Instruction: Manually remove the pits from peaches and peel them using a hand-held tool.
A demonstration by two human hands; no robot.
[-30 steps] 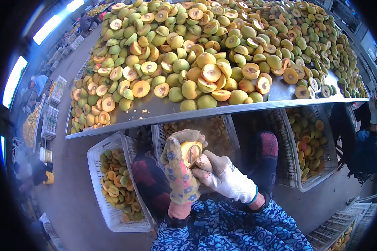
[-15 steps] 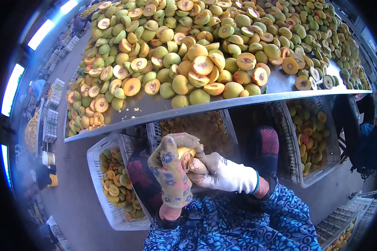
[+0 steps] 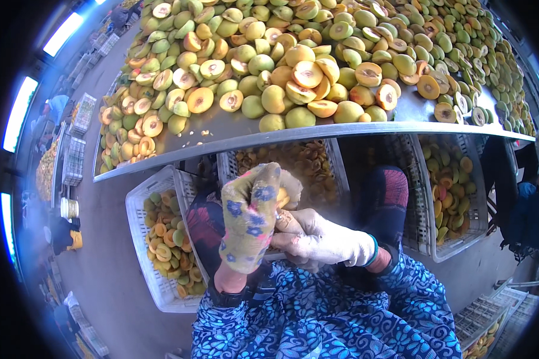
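Observation:
In front of my lap, my left hand (image 3: 250, 218), in a floral glove, is wrapped round a yellow fruit half (image 3: 283, 196), mostly hidden by the fingers. My right hand (image 3: 326, 242), in a soiled white glove, grips a small tool (image 3: 289, 223) with a pale brownish, rough handle and a bit of metal at its tip, against the fruit. Just above both hands, the raised metal edge (image 3: 317, 130) of the tray bounds a big heap of halved green-yellow fruit (image 3: 307, 75).
Crates of fruit pieces stand below the tray at left (image 3: 138, 239), centre (image 3: 341, 167) and right (image 3: 482, 203). More crates (image 3: 482, 317) sit at lower right. A co-worker in dark blue (image 3: 530, 209) is at right. Other people (image 3: 57, 107) work along the left aisle.
My left hand has turned further over the fruit, hiding more of it, and both hands sit slightly higher in view. The tray edge has shifted upward as the view moved.

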